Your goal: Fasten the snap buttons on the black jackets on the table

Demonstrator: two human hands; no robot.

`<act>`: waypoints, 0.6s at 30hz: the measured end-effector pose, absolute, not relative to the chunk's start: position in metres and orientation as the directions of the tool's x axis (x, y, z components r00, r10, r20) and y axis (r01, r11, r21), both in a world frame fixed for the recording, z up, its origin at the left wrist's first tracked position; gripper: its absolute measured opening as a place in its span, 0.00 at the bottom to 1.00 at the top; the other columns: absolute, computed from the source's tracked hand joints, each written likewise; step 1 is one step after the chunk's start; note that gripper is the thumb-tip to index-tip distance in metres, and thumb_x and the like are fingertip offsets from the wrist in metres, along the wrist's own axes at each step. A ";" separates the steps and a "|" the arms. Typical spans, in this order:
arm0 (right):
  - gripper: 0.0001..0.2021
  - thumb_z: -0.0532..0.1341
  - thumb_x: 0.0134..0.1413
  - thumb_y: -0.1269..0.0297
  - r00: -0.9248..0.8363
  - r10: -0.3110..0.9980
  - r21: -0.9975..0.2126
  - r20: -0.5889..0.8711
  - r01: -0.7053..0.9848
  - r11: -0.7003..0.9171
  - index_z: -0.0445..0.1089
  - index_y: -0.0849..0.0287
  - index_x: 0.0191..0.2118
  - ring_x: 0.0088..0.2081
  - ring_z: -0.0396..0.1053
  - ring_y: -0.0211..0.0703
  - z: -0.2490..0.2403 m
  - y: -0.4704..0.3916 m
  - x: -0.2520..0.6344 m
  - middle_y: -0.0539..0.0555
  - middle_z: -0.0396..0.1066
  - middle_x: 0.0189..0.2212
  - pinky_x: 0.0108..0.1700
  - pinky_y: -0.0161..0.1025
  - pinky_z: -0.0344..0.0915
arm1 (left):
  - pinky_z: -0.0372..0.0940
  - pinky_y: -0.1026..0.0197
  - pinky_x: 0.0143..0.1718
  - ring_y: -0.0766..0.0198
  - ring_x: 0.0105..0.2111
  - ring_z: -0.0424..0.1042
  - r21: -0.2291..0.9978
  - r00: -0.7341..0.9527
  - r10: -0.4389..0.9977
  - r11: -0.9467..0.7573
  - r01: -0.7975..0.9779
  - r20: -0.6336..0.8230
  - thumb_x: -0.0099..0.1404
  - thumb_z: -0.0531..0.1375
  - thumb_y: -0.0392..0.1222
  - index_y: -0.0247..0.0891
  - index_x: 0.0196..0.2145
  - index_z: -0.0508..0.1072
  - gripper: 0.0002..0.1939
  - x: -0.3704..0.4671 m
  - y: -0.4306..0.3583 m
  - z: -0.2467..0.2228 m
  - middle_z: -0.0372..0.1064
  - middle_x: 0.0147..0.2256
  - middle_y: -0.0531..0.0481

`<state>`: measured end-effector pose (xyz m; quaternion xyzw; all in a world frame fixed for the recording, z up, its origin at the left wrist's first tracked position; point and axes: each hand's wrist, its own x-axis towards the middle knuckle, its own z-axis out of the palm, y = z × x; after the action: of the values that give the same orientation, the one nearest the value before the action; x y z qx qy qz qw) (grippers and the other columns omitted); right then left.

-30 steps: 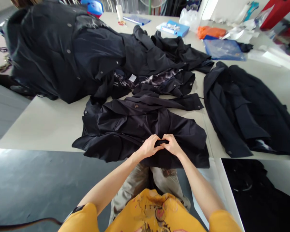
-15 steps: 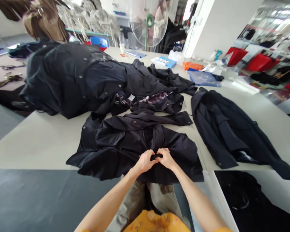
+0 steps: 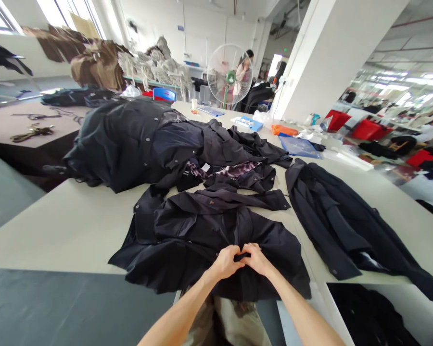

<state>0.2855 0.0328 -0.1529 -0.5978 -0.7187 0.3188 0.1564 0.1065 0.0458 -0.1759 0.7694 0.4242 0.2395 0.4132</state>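
Note:
A dark jacket point(image 3: 198, 226) lies spread on the pale table, its lower edge hanging over the front edge toward me. My left hand point(image 3: 228, 262) pinches a fold of the jacket near its lower middle. Right beside it, my right hand point(image 3: 255, 258) is closed on the same stretch of cloth, the fingertips of both hands almost meeting. The exact part of the garment between the fingers is hidden. A small gold-coloured mark shows on the jacket's upper middle.
Behind the jacket, a large heap of dark jackets point(image 3: 119, 144) covers the back left. Another dark jacket point(image 3: 339, 216) lies to the right. Farther back are blue folders point(image 3: 299, 145), an orange bag point(image 3: 284, 130) and a standing fan point(image 3: 231, 77). A person stands behind the fan.
The view has tilted up, so the room appears lower in the picture and more of the background shows. Both hands keep hold of the jacket at nearly the same spot.

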 end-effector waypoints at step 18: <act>0.04 0.59 0.48 0.74 -0.146 0.979 -0.533 -0.142 0.845 0.049 0.66 0.58 0.27 0.38 0.66 0.43 -0.157 0.032 0.270 0.48 0.69 0.29 0.48 0.40 0.54 | 0.65 0.55 0.44 0.49 0.43 0.75 0.590 0.561 0.809 -0.369 0.718 -0.177 0.63 0.63 0.40 0.35 0.43 0.70 0.11 0.107 0.050 -0.152 0.75 0.41 0.41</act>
<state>0.2701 0.0324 -0.1566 -0.6401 -0.7124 0.2562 0.1309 0.1069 0.0504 -0.1524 0.8242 0.4631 0.0711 0.3180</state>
